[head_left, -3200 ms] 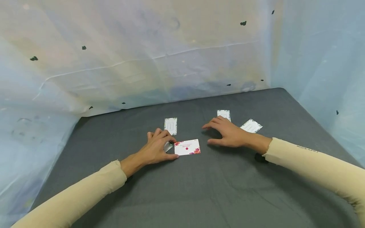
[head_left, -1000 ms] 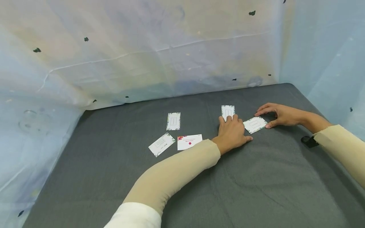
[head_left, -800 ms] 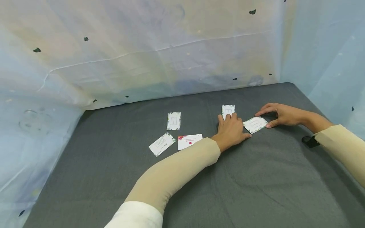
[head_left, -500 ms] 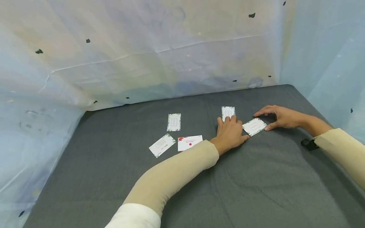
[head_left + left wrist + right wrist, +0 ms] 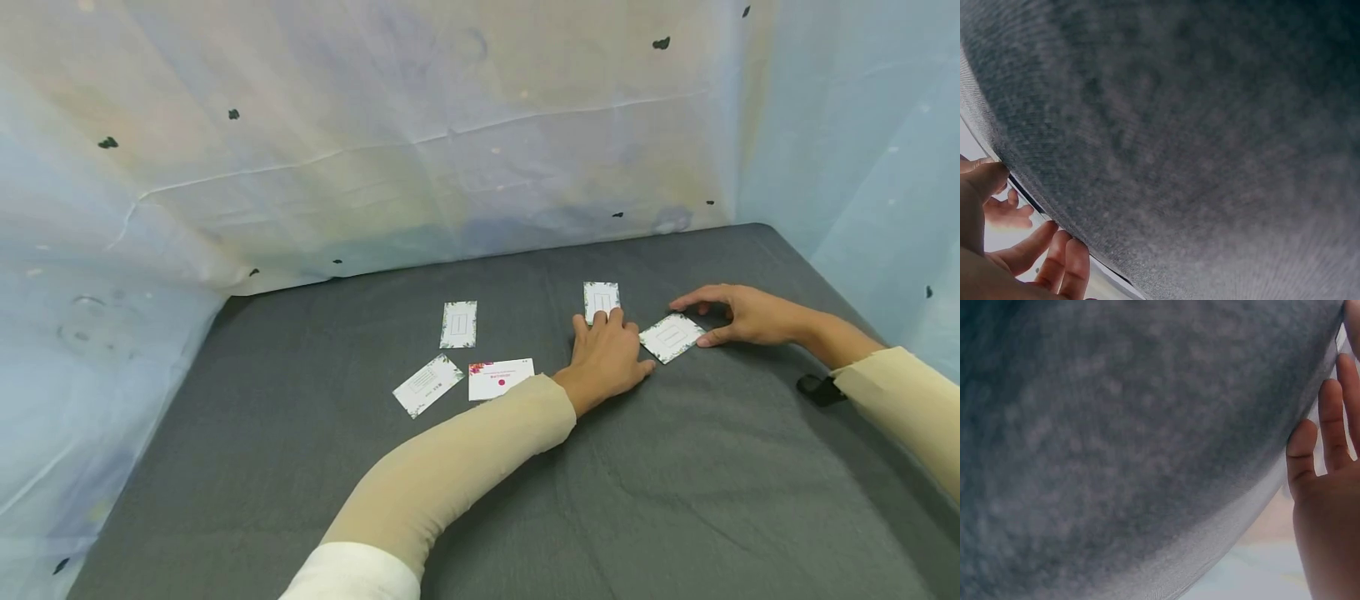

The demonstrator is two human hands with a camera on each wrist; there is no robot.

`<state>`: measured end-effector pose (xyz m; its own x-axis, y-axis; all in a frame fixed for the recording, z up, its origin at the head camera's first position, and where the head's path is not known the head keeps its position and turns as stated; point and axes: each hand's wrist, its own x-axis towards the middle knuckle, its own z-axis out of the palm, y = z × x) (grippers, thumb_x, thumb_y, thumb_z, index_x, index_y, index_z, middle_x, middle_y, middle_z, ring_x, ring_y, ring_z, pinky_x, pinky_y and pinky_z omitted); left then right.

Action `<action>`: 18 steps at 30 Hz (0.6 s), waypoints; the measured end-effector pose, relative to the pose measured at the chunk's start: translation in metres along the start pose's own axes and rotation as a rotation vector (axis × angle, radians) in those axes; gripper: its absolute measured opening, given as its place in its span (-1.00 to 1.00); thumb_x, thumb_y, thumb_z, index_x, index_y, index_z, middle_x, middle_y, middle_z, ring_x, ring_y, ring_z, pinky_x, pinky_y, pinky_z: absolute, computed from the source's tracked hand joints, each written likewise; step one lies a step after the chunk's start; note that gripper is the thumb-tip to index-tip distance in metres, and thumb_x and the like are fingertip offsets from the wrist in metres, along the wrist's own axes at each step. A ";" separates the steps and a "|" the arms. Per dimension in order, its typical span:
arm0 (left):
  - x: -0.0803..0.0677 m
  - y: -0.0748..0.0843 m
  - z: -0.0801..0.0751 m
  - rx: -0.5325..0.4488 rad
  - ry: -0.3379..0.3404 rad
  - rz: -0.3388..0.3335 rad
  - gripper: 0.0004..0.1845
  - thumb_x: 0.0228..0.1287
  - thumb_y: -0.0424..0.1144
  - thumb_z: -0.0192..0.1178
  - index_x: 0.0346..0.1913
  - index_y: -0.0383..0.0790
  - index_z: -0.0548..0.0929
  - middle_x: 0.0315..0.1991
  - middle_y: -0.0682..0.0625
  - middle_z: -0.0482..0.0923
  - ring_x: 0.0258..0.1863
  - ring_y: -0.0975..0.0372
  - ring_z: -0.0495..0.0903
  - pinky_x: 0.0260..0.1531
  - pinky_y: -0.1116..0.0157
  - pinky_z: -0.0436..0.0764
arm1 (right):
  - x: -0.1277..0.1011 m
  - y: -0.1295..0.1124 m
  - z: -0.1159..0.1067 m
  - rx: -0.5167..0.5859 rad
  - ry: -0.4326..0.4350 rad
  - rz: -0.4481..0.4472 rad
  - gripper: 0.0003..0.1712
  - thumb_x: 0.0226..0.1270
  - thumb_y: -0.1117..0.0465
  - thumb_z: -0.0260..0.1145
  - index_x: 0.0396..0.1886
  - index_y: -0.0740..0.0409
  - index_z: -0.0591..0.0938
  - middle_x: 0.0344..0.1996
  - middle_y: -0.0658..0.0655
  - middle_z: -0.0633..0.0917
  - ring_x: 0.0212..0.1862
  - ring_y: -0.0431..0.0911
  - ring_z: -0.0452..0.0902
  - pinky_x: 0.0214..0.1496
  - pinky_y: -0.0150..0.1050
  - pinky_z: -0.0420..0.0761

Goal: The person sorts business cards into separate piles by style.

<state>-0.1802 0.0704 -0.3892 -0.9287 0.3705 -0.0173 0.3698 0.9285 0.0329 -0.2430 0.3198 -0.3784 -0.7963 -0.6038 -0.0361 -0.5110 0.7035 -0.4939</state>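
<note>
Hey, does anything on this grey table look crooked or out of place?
Two white leaf-bordered cards lie askew: one by the right hand at, one at. The card with pink flowers and a red dot is the only different design. Nothing looks damaged.

Head view high, facing down, wrist views pressed against cloth (image 5: 675,500)
</note>
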 end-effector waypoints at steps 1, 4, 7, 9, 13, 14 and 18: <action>0.000 0.000 0.000 0.000 0.000 -0.001 -0.48 0.28 0.37 0.13 0.08 0.11 0.62 0.09 0.14 0.44 0.06 0.23 0.40 0.10 0.08 0.21 | 0.000 0.000 0.000 0.008 0.001 -0.001 -0.30 0.11 0.06 0.55 0.29 -0.10 0.57 0.20 -0.01 0.59 0.03 -0.37 0.42 -0.07 -0.33 0.45; 0.001 0.000 0.000 -0.004 0.001 -0.007 -0.43 0.22 0.42 0.13 0.07 0.11 0.63 0.08 0.14 0.45 0.06 0.23 0.42 0.11 0.07 0.22 | 0.000 0.000 0.001 0.020 0.007 0.001 -0.29 0.11 0.08 0.55 0.30 -0.08 0.56 0.18 -0.01 0.58 -0.03 -0.33 0.42 -0.15 -0.33 0.41; 0.002 0.000 0.000 -0.007 -0.002 -0.013 -0.37 0.17 0.48 0.13 0.07 0.11 0.63 0.08 0.13 0.45 0.06 0.22 0.42 0.13 0.06 0.23 | -0.001 -0.002 0.002 0.026 0.013 -0.011 -0.28 0.10 0.10 0.56 0.30 -0.06 0.55 0.19 -0.01 0.58 -0.05 -0.31 0.41 -0.16 -0.32 0.41; 0.003 0.001 0.000 -0.008 -0.004 -0.017 -0.34 0.14 0.50 0.12 0.09 0.11 0.62 0.08 0.13 0.45 0.06 0.22 0.42 0.15 0.06 0.22 | 0.000 -0.003 0.003 0.029 0.014 -0.020 -0.27 0.09 0.10 0.56 0.30 -0.05 0.55 0.20 -0.02 0.58 -0.05 -0.30 0.41 -0.14 -0.32 0.41; 0.003 0.002 -0.001 0.000 -0.011 -0.023 -0.34 0.14 0.51 0.12 0.10 0.13 0.61 0.10 0.14 0.45 0.08 0.22 0.42 0.17 0.05 0.22 | 0.000 -0.006 0.006 0.046 0.002 -0.031 -0.27 0.08 0.08 0.57 0.30 -0.05 0.56 0.07 -0.05 0.58 -0.11 -0.25 0.37 -0.18 -0.32 0.38; 0.003 0.002 -0.001 0.002 -0.011 -0.022 -0.35 0.15 0.50 0.12 0.10 0.13 0.61 0.10 0.14 0.45 0.09 0.22 0.43 0.16 0.05 0.22 | 0.001 -0.007 0.006 0.049 0.000 -0.030 -0.27 0.08 0.08 0.57 0.30 -0.05 0.56 0.03 -0.06 0.58 -0.12 -0.25 0.36 -0.18 -0.33 0.37; 0.002 0.002 0.000 0.000 -0.006 -0.023 -0.38 0.17 0.46 0.14 0.10 0.11 0.61 0.11 0.13 0.46 0.10 0.21 0.43 0.15 0.04 0.23 | 0.001 -0.008 0.008 0.057 -0.001 -0.028 -0.26 0.07 0.07 0.58 0.30 -0.02 0.56 0.00 -0.04 0.56 -0.13 -0.24 0.35 -0.20 -0.32 0.36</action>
<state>-0.1813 0.0731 -0.3891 -0.9367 0.3492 -0.0245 0.3483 0.9368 0.0323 -0.2371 0.3111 -0.3817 -0.7814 -0.6236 -0.0224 -0.5139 0.6635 -0.5437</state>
